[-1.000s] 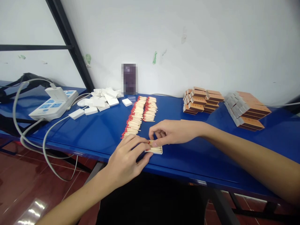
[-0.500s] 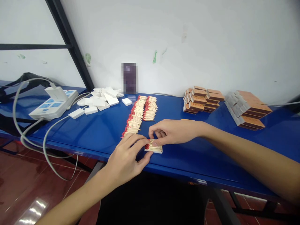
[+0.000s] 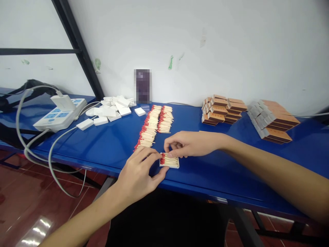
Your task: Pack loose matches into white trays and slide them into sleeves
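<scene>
A small white tray (image 3: 170, 167) full of red-headed matches lies near the front edge of the blue table. My left hand (image 3: 144, 168) grips the tray's left end between thumb and fingers. Over the tray's far side is my right hand (image 3: 186, 144), its thumb on the matches and its fingers curled; whether a match is between them cannot be made out. Beyond the hands, two rows of loose matches, a longer left row (image 3: 149, 127) and a shorter right row (image 3: 165, 120), lie on the table.
White trays (image 3: 113, 109) are heaped at the back left, beside a power strip (image 3: 60, 115) with looping cables. A blurred dark object (image 3: 143, 86) leans on the wall. Orange matchboxes (image 3: 218, 109) and grey-ended boxes (image 3: 275, 120) are stacked at the back right.
My right thumb has shifted slightly up toward the tray's far edge, showing more of the matches. My left hand keeps its hold. The whole view has moved a little.
</scene>
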`<state>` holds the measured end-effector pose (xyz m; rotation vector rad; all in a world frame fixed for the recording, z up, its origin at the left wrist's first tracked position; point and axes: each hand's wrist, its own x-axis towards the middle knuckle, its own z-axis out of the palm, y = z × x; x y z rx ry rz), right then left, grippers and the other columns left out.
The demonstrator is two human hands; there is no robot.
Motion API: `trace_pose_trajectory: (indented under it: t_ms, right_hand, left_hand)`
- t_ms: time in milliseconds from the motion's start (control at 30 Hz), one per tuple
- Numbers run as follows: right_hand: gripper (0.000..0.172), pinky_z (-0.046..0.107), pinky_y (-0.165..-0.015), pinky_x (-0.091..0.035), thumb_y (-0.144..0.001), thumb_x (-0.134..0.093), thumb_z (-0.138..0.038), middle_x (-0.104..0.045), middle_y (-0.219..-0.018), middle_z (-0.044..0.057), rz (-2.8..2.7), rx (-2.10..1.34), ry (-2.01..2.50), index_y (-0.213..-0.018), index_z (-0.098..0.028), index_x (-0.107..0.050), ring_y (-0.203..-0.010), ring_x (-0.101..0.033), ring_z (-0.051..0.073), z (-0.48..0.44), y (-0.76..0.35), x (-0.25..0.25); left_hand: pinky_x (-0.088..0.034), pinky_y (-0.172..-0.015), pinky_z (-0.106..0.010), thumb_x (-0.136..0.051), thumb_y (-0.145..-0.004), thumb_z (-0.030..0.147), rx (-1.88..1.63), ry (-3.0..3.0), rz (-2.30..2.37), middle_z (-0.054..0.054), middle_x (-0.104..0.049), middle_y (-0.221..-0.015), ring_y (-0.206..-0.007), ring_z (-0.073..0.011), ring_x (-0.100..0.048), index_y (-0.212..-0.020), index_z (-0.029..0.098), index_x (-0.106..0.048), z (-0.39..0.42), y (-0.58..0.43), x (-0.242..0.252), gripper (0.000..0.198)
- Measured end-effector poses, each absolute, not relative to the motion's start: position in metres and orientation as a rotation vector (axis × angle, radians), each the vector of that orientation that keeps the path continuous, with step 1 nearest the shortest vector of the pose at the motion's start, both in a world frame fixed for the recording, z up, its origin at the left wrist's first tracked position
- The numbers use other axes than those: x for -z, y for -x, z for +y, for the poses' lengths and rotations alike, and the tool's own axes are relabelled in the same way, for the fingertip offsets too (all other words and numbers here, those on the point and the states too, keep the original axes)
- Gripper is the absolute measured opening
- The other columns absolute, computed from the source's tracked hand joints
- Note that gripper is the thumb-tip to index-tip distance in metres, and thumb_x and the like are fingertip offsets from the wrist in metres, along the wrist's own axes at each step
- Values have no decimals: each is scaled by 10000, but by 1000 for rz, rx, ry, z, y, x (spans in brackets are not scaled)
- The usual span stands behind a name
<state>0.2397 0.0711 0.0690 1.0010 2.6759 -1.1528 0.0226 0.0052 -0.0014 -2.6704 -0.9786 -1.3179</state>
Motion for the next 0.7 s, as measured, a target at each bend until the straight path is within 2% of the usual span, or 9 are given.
trace_pose_trajectory:
  t_ms: [233,467,700]
  right_hand:
    - [277,219,-567,-446,-936,-554,-420,-623,-713,-4,2672,1200,-982,-1018,-164,-620,-626,-598,118,73,-240,-67]
    - [272,221,-567,-454,-933,-560,-414,-632,-713,5,2676,1255,-953,-991,-155,-623,-616,-594,119,76,-242,-64]
    - [285,224,-578,-466,-939,-551,-422,-623,-715,6,2666,1286,-957,-981,-150,-622,-612,-585,116,75,-240,-65]
  left_hand:
    - [-569,-785,-329,-696,-832,176,1349,2663,-956,-59,-689,-933,-842,-180,-658,-958,155,-651,5,-24,1,136]
    - [-543,-830,-349,-668,-867,156,1274,2707,-862,-56,-689,-977,-887,-186,-634,-1038,168,-635,5,-22,2,174]
    - [-534,-840,-358,-655,-885,141,1242,2722,-803,-60,-676,-1000,-901,-183,-621,-997,169,-657,6,-21,5,116]
